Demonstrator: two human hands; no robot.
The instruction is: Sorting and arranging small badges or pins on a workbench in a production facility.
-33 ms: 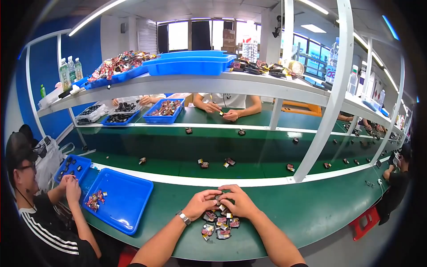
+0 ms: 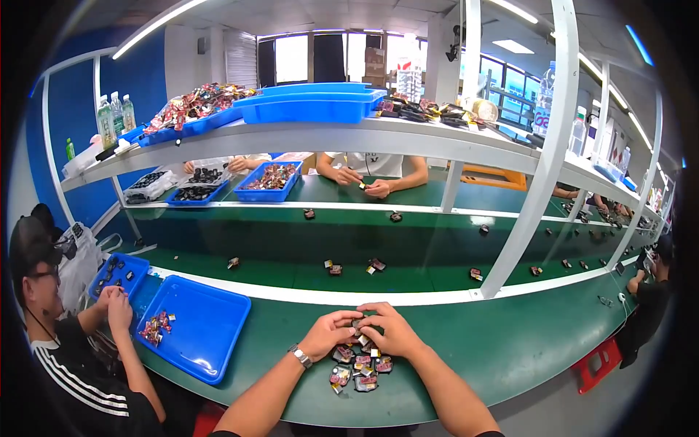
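My left hand point(image 2: 328, 336), with a metal watch point(image 2: 300, 355) on its wrist, and my right hand point(image 2: 393, 333) meet over the near green worktop. Their fingers are bent together around a small dark electronic part point(image 2: 357, 325), mostly hidden by the fingertips. Just below, towards me, lies a loose cluster of small black-cased electronic parts point(image 2: 365, 382) with red pieces inside and silver-and-yellow tabs. Some of the cluster reaches under my fingers.
To my left, a blue tray point(image 2: 200, 331) holds a few red parts, beside a seated co-worker point(image 2: 65, 349). Scattered parts point(image 2: 335, 269) lie on the green conveyor belt point(image 2: 291, 247) beyond a white rail. A white post point(image 2: 528, 160) and a loaded shelf point(image 2: 313, 135) stand ahead.
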